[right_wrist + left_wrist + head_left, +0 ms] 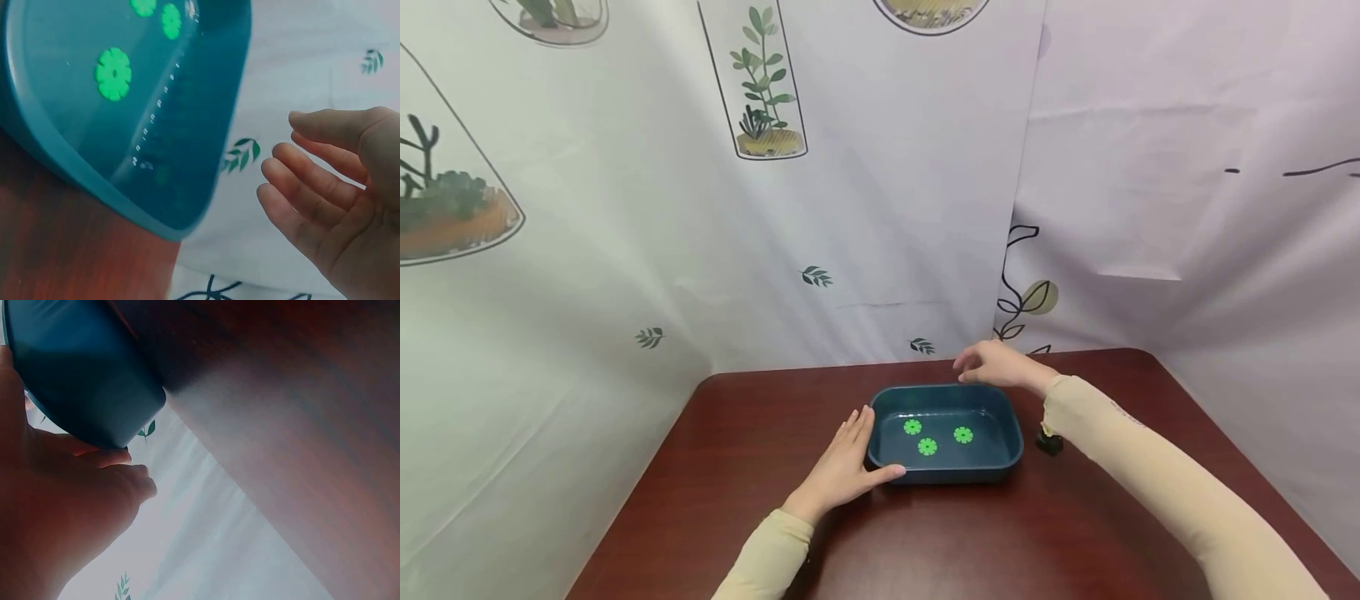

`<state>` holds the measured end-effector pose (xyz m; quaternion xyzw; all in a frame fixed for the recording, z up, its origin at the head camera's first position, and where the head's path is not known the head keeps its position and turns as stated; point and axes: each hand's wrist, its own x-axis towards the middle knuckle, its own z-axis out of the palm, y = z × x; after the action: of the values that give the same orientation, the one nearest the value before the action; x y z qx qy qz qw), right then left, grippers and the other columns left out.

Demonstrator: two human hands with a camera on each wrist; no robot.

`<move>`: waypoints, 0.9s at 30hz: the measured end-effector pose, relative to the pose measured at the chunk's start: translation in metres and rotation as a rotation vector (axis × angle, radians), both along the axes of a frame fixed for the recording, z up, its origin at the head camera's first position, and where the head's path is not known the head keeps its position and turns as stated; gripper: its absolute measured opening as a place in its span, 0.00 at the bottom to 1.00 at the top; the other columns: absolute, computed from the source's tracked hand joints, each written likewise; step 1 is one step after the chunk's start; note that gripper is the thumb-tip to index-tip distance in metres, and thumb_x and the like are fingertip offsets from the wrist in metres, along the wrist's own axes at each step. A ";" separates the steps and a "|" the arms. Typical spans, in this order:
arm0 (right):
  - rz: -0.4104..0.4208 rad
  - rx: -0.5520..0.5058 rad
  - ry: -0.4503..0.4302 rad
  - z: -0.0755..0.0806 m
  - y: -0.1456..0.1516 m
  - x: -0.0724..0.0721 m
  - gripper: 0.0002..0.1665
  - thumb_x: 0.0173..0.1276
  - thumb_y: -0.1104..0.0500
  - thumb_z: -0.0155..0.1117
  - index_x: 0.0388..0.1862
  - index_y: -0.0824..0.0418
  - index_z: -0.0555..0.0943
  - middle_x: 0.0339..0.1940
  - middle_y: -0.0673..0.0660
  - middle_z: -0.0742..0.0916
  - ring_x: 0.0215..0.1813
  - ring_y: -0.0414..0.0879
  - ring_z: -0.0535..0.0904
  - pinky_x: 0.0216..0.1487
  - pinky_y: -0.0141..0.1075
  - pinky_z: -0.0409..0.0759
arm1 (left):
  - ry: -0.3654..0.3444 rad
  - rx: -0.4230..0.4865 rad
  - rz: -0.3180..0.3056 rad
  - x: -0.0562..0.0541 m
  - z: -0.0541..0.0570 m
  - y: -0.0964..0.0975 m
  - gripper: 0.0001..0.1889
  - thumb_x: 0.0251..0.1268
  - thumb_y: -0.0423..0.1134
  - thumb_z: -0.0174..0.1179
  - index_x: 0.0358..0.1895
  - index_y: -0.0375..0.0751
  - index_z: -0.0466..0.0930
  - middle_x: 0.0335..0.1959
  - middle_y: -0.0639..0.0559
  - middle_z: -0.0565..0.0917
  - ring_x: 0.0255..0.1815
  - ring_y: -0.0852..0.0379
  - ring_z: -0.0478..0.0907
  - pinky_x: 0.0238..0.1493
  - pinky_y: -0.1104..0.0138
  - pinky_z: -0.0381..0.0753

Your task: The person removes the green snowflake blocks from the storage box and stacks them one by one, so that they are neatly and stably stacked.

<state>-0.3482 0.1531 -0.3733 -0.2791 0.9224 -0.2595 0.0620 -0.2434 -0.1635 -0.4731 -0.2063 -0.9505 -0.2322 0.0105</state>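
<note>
A dark teal rectangular basin [946, 476] stands on the table, with three bright green flower-shaped discs lying apart on its floor; one green disc [113, 74] shows a small centre hole in the right wrist view. My left hand [844, 465] rests along the basin's left end, fingers extended and the thumb at the front corner. In the left wrist view the left hand [75, 487] touches the basin's outer wall. Over the basin's far right edge hovers my right hand [1000, 364], its fingers loosely bent, apart from the rim. Nothing shows between the right hand's fingers [306, 194].
The dark red wooden table [760, 433] runs back to a white curtain [880, 208] printed with plants. A small black object [1049, 442] lies right of the basin, partly behind the right sleeve [1120, 446]. More curtain closes in the left and right sides.
</note>
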 end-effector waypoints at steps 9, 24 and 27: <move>0.098 0.079 -0.061 -0.014 -0.014 0.005 0.15 0.68 0.61 0.69 0.52 0.64 0.86 0.39 0.51 0.88 0.40 0.42 0.82 0.43 0.38 0.83 | 0.019 -0.011 -0.001 0.000 -0.001 0.001 0.63 0.56 0.81 0.51 0.81 0.34 0.46 0.81 0.39 0.51 0.82 0.43 0.43 0.78 0.45 0.46; 0.137 0.298 -0.094 -0.045 -0.033 0.020 0.16 0.64 0.62 0.73 0.51 0.61 0.87 0.41 0.53 0.88 0.41 0.42 0.81 0.46 0.42 0.83 | 0.010 -0.004 -0.001 0.001 0.000 0.001 0.62 0.57 0.80 0.53 0.81 0.35 0.46 0.82 0.40 0.51 0.82 0.44 0.43 0.78 0.47 0.46; 0.135 0.326 -0.105 -0.048 -0.032 0.021 0.16 0.63 0.63 0.73 0.50 0.62 0.88 0.43 0.54 0.88 0.43 0.44 0.82 0.49 0.44 0.83 | 0.012 -0.005 -0.003 0.001 0.000 0.001 0.62 0.57 0.80 0.52 0.81 0.35 0.47 0.82 0.40 0.51 0.82 0.43 0.43 0.78 0.47 0.47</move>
<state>-0.3274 0.1212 -0.4210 -0.3128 0.9270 -0.1158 0.1716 -0.2421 -0.1620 -0.4729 -0.2092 -0.9506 -0.2288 0.0153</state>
